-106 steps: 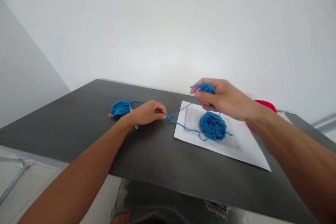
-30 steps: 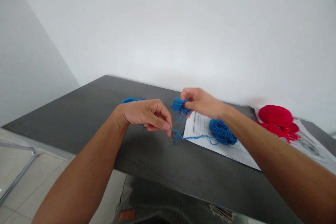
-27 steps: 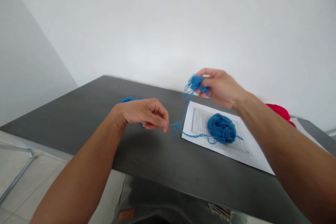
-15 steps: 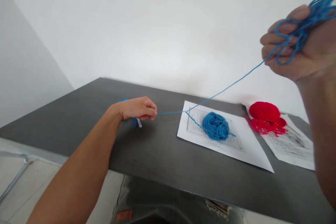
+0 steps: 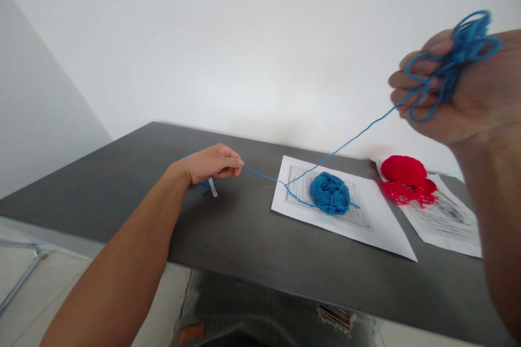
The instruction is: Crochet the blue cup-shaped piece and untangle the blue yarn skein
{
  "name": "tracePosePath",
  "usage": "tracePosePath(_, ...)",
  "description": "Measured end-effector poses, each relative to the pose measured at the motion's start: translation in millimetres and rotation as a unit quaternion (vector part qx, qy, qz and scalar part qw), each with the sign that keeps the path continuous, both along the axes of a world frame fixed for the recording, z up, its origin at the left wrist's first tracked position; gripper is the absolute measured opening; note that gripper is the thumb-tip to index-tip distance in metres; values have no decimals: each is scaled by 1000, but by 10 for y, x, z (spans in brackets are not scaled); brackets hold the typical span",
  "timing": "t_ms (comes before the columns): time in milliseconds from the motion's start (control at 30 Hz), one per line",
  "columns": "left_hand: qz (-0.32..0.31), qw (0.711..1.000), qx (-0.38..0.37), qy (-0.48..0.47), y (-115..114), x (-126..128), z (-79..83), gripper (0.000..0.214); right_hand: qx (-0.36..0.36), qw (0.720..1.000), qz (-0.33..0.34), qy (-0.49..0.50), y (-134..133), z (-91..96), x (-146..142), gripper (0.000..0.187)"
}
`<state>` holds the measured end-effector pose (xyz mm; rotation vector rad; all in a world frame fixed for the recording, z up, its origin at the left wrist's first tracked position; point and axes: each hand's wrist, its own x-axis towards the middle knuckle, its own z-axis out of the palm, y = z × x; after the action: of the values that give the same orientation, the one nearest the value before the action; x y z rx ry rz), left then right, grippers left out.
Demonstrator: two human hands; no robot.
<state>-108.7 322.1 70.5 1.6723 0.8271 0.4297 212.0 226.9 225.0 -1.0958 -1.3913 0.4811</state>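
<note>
My right hand (image 5: pixel 451 81), raised at the upper right, is closed around a looped bunch of blue yarn (image 5: pixel 459 59). From it a strand (image 5: pixel 345 143) slants down to a junction above the printed sheet, where it meets yarn from the blue ball (image 5: pixel 329 193). Another stretch runs on to my left hand (image 5: pixel 217 164), whose fingers pinch it low over the table. Beneath the left hand lie a small pale tool or tag (image 5: pixel 213 187), too small to name, and some blue loops (image 5: pixel 204 186); the hand partly hides them.
Under the blue ball is a white printed sheet (image 5: pixel 391 241). Farther right, a red yarn ball (image 5: pixel 404 170) with loose red strands rests on a second sheet (image 5: pixel 456 233). The dark table (image 5: pixel 236 238) meets a white wall behind.
My right hand has come down and left with the yarn bunch. The strands have slackened and sag at the junction. My left hand has risen slightly.
</note>
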Motion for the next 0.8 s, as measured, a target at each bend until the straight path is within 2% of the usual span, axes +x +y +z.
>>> tracePosePath(67,3,999,-14,-43,-19,39,4,30,-87,993,73,32,-64,-183,-280,12)
tracePosePath(100,2,998,-21,-65,-31,55,7,30,-154,980,124,28,-91,-325,-448,9)
tracePosePath(233,-19,988,-43,-146,-90,61,34,33,-343,902,253,-61,-96,-1125,-1138,8)
tracePosePath(300,-38,983,-51,-171,-116,31,48,33,-393,872,268,-113,-16,-1494,-1361,15)
tracePosePath(367,-58,980,-57,-184,-133,-12,57,32,-402,873,233,-148,99,-1721,-1447,20)
tracePosePath(400,-68,978,-58,-187,-139,-35,60,32,-395,880,210,-162,157,-1770,-1443,23)
tracePosePath(500,-96,976,-56,-185,-148,-101,69,31,-358,892,183,-209,267,-1700,-1310,22)
tracePosePath(567,-120,977,-50,-170,-146,-138,81,30,-340,880,220,-249,259,-1523,-1177,25)
tracePosePath(633,-146,978,-41,-143,-137,-170,94,29,-329,857,274,-288,193,-1282,-1042,30)
tracePosePath(700,-177,978,-24,-105,-119,-195,108,27,-335,830,316,-316,105,-1010,-918,31)
tracePosePath(733,-192,978,-13,-85,-108,-205,114,26,-354,804,344,-331,65,-877,-866,28)
tracePosePath(800,-222,974,5,-51,-86,-217,125,24,-441,727,407,-332,18,-657,-796,27)
